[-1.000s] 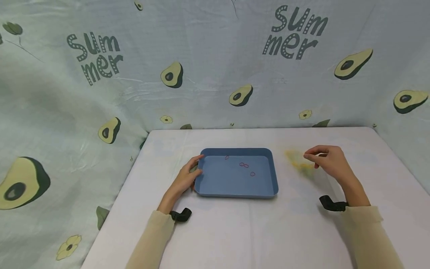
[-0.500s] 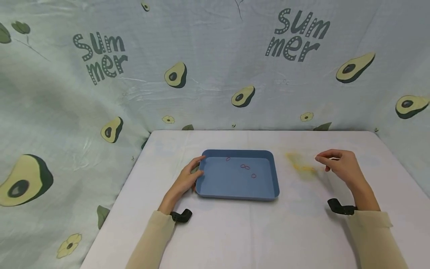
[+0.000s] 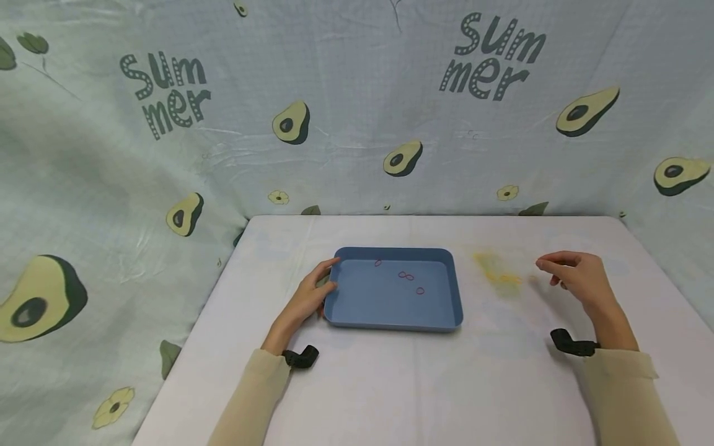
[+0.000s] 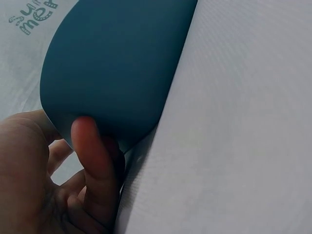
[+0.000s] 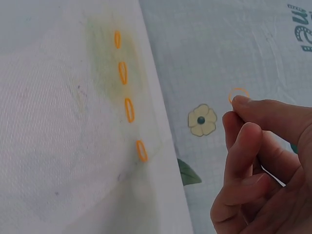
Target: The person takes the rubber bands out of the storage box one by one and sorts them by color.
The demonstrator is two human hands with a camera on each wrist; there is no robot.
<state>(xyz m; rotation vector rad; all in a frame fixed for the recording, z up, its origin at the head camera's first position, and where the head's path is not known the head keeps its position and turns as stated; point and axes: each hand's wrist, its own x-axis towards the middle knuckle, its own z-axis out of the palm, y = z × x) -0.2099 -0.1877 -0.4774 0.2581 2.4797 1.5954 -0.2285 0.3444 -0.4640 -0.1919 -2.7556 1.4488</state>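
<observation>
A shallow blue tray sits on the table with several small red rubber bands scattered in it. My left hand grips the tray's left side; the left wrist view has a digit against the tray wall and the others beside the rim. Off to the tray's right, my right hand is raised above the cloth. Between thumb and index finger it pinches one thin orange rubber band. Several more orange rubber bands lie in a row on the cloth, showing as a yellow blur in the head view.
White cloth covers the table. Behind and to the left hangs a pale curtain printed with avocados and flowers. Each wrist wears a black camera mount.
My right hand has moved to the right, away from the yellow patch, with its fingertips together. My left hand stays at the tray's side, and the tray has not shifted.
</observation>
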